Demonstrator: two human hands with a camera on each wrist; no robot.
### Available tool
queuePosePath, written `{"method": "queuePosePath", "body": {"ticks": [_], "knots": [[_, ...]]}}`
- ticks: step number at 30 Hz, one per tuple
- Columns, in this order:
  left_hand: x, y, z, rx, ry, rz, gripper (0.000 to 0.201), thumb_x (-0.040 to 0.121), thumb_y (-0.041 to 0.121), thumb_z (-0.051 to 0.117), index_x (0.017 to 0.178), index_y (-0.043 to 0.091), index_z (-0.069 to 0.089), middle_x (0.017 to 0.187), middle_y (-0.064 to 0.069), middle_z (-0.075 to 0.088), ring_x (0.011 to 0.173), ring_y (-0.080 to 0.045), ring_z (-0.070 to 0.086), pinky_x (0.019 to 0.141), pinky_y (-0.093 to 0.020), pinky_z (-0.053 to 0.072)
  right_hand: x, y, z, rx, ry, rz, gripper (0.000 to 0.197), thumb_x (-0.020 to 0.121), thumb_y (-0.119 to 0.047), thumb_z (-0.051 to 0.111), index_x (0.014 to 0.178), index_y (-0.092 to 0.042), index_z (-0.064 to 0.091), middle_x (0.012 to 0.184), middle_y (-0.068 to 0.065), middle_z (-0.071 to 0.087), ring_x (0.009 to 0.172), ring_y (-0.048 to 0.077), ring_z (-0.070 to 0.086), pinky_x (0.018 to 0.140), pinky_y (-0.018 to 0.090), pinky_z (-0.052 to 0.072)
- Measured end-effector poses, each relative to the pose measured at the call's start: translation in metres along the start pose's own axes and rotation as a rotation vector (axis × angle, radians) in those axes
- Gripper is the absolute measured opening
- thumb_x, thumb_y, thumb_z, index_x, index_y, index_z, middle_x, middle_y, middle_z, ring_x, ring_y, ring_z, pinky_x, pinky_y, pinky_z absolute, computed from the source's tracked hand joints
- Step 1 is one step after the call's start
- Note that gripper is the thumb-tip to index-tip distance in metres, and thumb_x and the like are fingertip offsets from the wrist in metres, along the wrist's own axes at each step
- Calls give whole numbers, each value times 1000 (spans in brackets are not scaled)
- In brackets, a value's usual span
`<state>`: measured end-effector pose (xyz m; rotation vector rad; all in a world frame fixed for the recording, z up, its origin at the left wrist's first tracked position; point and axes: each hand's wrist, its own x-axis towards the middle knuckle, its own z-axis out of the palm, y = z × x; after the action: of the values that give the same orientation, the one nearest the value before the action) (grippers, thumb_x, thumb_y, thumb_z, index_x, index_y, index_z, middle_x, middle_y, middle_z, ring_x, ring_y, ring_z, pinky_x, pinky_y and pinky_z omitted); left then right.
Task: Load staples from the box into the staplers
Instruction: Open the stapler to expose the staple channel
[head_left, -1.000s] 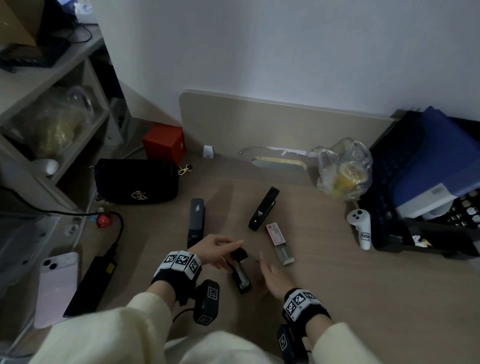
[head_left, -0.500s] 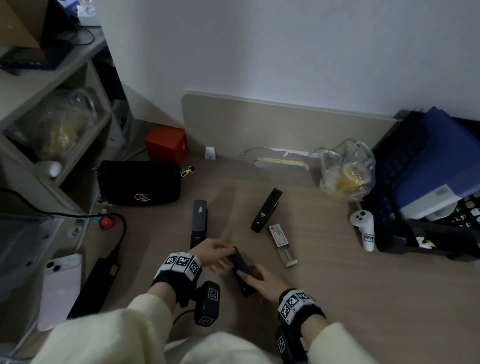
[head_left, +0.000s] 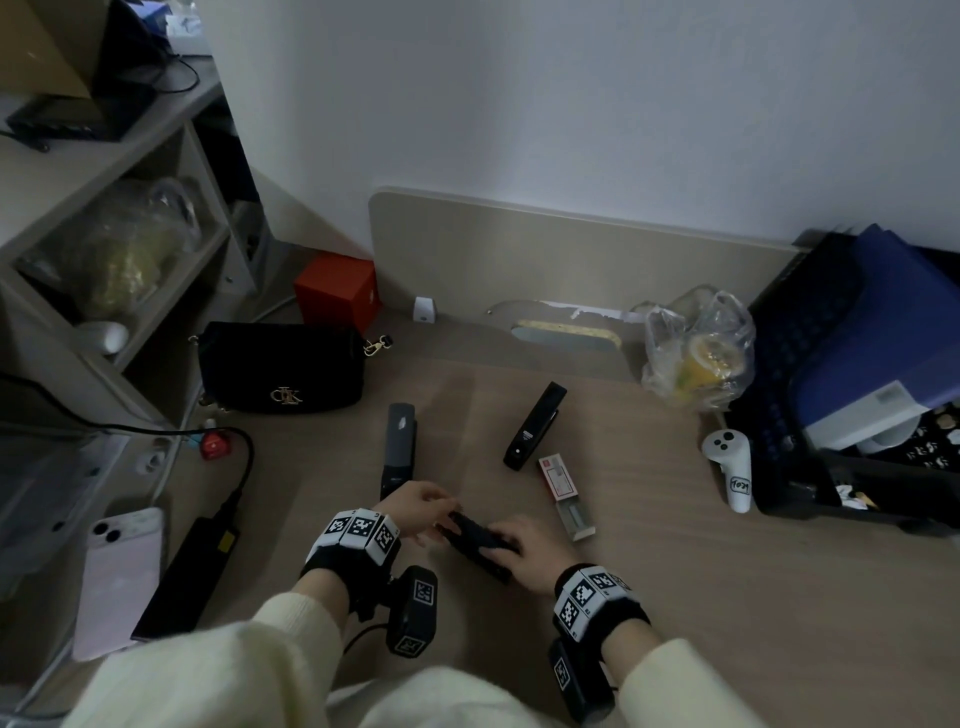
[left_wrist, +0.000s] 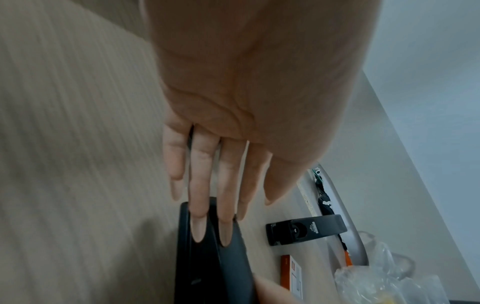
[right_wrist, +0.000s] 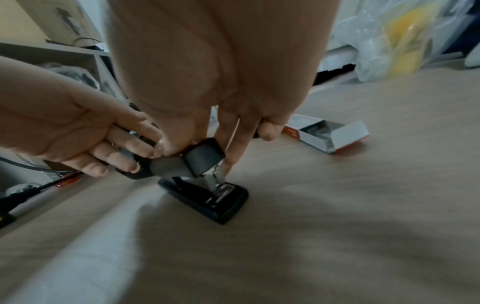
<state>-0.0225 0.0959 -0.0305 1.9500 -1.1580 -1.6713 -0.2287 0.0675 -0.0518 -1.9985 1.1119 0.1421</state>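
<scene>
Right hand (head_left: 524, 553) now atop stapler (head_left: 470, 539); long axis diagonal, nose near-right.

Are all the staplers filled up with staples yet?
Not yet. Done: the staple box is open, its tray slid out. In hand: the left hand and right hand both hold the small black stapler, base on the desk; whether staples are inside cannot be seen. Left: the grey stapler and the other black stapler lie on the desk, untouched.
</scene>
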Motion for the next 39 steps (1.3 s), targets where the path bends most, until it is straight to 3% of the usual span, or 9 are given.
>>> {"method": "queuePosePath", "body": {"ticks": [3,6,12,18,23,27,31,34,39], "knots": [[0,-1,2,-49,8,-9,31,99,30,50,124,11,51,84,3,71,54,-4,66,48,-18,47,3,4,-4,-135,76,-36,32,92,-42,49,117,-28,65,107,5,62,104,23,51,89,33,39],[0,-4,3,-65,14,-37,33,99,29,49,127,12,48,80,3,70,51,-3,66,44,-17,46,3,6,-4,-170,116,-20,31,93,-44,47,118,-35,63,109,0,62,106,20,51,92,37,41],[-2,-6,4,-21,1,-79,29,99,32,47,117,13,58,79,6,70,55,-3,65,53,-20,46,5,12,2,-185,129,-25,36,90,-51,41,117,-39,61,103,-4,64,100,19,56,85,36,45],[-6,-2,1,-29,12,-62,24,99,31,46,112,16,61,81,6,71,58,-4,66,51,-18,47,2,7,-5,-202,126,-34,33,92,-49,47,120,-35,61,109,-3,61,107,19,53,89,34,42],[-6,0,-5,-16,56,-24,15,98,30,49,102,21,59,87,3,71,66,-8,67,59,-25,50,-6,-11,-11,-257,65,-37,46,81,-60,58,120,-35,57,116,-5,59,110,16,49,91,34,37],[-7,1,-11,-24,92,-3,18,99,26,46,109,18,59,89,2,71,64,-7,66,50,-18,46,1,-17,-6,-407,58,-46,37,88,-34,59,124,-32,54,121,-4,56,118,20,45,95,36,33],[-9,2,-17,-72,143,44,20,100,20,46,108,11,61,80,2,70,50,1,63,39,-12,38,10,-19,-9,-513,118,-84,57,83,-6,51,131,-36,49,137,-10,42,130,20,31,101,37,24],[-11,2,-25,-111,222,52,17,99,19,50,106,10,63,78,-1,68,45,2,60,38,-10,37,17,-27,-10,-446,297,-87,61,79,-4,56,132,-33,49,142,-8,40,133,24,31,104,40,25],[-6,-9,-44,-104,419,-106,26,95,30,53,77,14,63,65,-3,70,55,-14,64,37,-14,36,28,-30,-5,-306,461,-119,48,77,-7,59,122,-24,57,129,1,51,117,26,46,97,39,37]]}}
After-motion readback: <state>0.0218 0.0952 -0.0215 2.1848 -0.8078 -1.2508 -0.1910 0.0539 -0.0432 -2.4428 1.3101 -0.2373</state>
